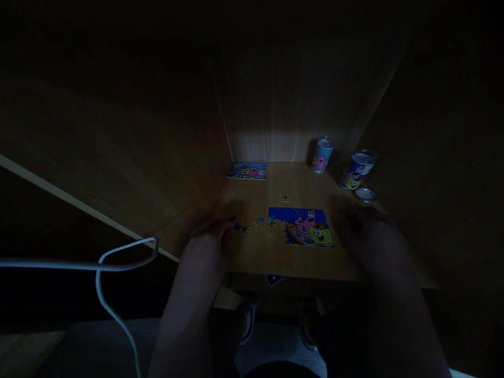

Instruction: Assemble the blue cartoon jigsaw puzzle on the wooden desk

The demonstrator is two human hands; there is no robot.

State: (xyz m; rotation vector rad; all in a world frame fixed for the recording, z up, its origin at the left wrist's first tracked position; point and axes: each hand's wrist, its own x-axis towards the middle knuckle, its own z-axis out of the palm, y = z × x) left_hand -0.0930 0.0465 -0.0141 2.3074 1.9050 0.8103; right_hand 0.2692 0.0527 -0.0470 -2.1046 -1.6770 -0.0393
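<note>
The scene is very dark. A mostly assembled cartoon jigsaw puzzle [303, 227] lies on a small wooden desk [275, 257]. Loose puzzle pieces [247, 227] lie to its left, and one more piece [285, 200] lies behind it. My left hand [210, 233] rests on the desk beside the loose pieces, its fingers lost in shadow. My right hand [356, 220] sits at the puzzle's right edge, also too dark to read.
Two cartoon-printed tins [322, 155] [357, 170] stand at the back right, with a round lid [366, 195] lying beside them. A printed picture card [248, 171] lies at the back left. Wooden walls enclose the desk. A white cable [118, 262] loops at left.
</note>
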